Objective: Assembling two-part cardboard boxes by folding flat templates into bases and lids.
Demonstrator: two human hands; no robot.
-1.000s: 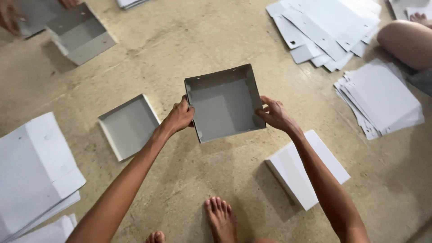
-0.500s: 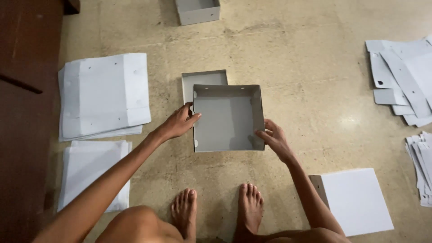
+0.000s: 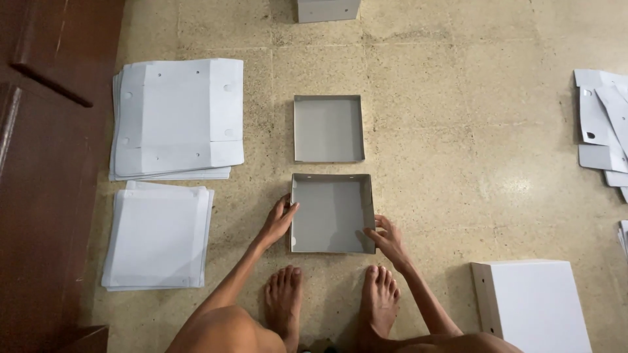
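A folded grey cardboard box tray (image 3: 332, 212) rests open side up on the floor just in front of my feet. My left hand (image 3: 279, 221) touches its left wall with fingers spread. My right hand (image 3: 387, 238) touches its lower right corner, fingers loosely apart. Neither hand grips it. Directly beyond it lies a second, shallower grey tray (image 3: 328, 128), a small gap apart.
Two stacks of flat white cardboard blanks lie at the left, one large (image 3: 176, 117) and one smaller (image 3: 158, 236). A white closed box (image 3: 533, 304) sits at the lower right. More flat pieces (image 3: 605, 124) lie at the right edge. Another box (image 3: 327, 9) is at top. Dark wooden furniture (image 3: 39, 163) lines the left.
The tray I held in the air has come down onto the floor below the other tray. My hands have loosened on its sides. The view has shifted.
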